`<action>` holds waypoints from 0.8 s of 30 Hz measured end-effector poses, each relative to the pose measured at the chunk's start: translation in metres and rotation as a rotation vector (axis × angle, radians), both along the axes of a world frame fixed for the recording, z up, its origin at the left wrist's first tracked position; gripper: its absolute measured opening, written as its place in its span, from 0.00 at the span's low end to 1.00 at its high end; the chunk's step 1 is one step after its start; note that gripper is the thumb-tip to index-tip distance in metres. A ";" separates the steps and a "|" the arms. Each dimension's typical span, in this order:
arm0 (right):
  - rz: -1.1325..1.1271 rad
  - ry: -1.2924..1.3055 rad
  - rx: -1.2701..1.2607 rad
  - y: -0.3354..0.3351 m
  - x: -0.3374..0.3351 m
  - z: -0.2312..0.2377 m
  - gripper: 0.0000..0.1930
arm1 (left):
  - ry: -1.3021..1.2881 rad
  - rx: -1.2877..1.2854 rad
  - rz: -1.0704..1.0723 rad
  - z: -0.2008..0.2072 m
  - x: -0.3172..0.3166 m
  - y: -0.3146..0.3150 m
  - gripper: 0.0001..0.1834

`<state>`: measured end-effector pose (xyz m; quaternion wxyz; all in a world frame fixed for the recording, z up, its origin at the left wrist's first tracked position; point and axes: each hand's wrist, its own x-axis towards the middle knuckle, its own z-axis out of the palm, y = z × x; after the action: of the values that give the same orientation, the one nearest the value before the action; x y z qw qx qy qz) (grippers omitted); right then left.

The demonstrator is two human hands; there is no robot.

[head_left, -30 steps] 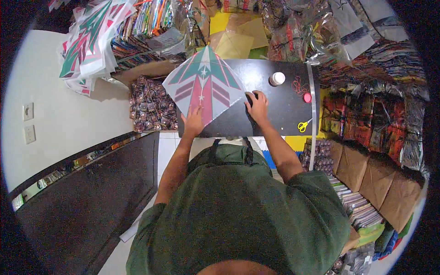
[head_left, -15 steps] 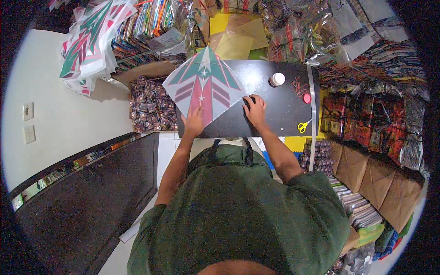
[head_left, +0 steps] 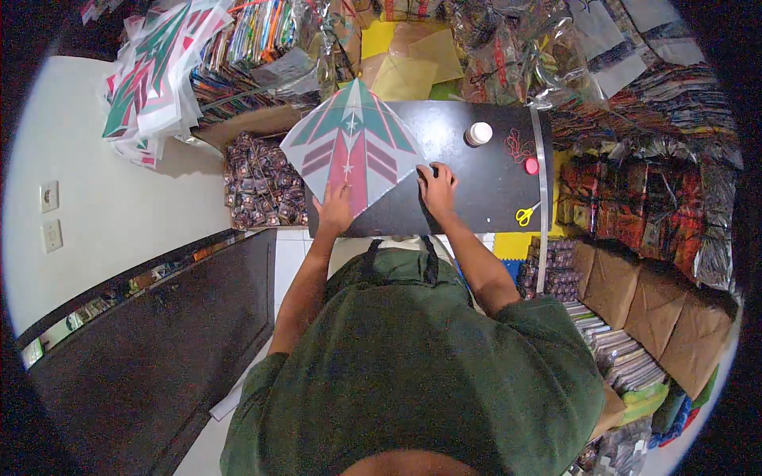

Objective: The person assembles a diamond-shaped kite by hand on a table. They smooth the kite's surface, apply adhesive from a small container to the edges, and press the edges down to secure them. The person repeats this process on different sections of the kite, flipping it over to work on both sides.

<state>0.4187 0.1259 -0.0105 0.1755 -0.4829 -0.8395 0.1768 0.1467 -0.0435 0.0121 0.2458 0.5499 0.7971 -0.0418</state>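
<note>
A diamond-shaped kite (head_left: 349, 143), white with green and dark red stripes and small stars, lies on the dark tabletop (head_left: 484, 186). My left hand (head_left: 335, 209) rests flat on its lower part, fingers stretched out and apart. At the kite's right corner is my right hand (head_left: 438, 190), its fingers bent and spread, with the fingertips at or just beside the edge. Whether they touch the corner I cannot tell. Nothing shows in either hand's grip.
Beyond my right hand stand a white-lidded jar (head_left: 479, 133), a tangle of red string (head_left: 518, 144), a red round cap (head_left: 531, 166) and yellow scissors (head_left: 526, 215). More kites (head_left: 155, 87) hang at the far left. Wrapped bundles (head_left: 611, 198) crowd the right side; a box of small packets (head_left: 264, 182) adjoins the table's left.
My right hand has shifted slightly left, closer to the kite's right corner. The left hand and the kite stay almost where they were.
</note>
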 end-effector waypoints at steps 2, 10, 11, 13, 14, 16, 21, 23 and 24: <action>-0.024 0.048 -0.026 0.001 0.001 -0.004 0.20 | 0.012 -0.008 -0.006 0.001 0.000 0.002 0.39; -0.020 0.004 -0.042 0.003 -0.002 0.005 0.20 | 0.018 -0.022 0.015 0.006 0.003 0.001 0.39; -0.029 0.009 -0.044 0.003 -0.003 0.004 0.20 | 0.018 -0.025 0.018 0.008 0.003 0.002 0.39; -0.061 0.064 -0.079 0.006 -0.001 0.002 0.20 | 0.020 -0.021 0.013 0.011 0.005 0.004 0.39; -0.077 0.090 -0.097 0.008 0.002 0.000 0.20 | 0.019 -0.019 0.010 0.013 0.006 0.004 0.39; -0.109 0.130 -0.104 0.012 0.006 -0.004 0.21 | 0.013 -0.032 0.011 0.017 0.006 0.007 0.39; -0.022 0.055 -0.115 0.014 0.006 0.009 0.21 | 0.005 -0.031 0.007 0.014 0.004 0.004 0.39; 0.056 -0.010 -0.087 0.012 0.006 0.016 0.21 | 0.001 -0.031 -0.011 0.016 0.004 0.003 0.40; 0.062 -0.015 -0.074 0.012 0.006 0.016 0.20 | 0.005 -0.026 -0.014 0.017 0.004 0.003 0.40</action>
<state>0.4244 0.1376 0.0060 0.1457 -0.4643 -0.8482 0.2091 0.1506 -0.0406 0.0290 0.2506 0.5520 0.7934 -0.0552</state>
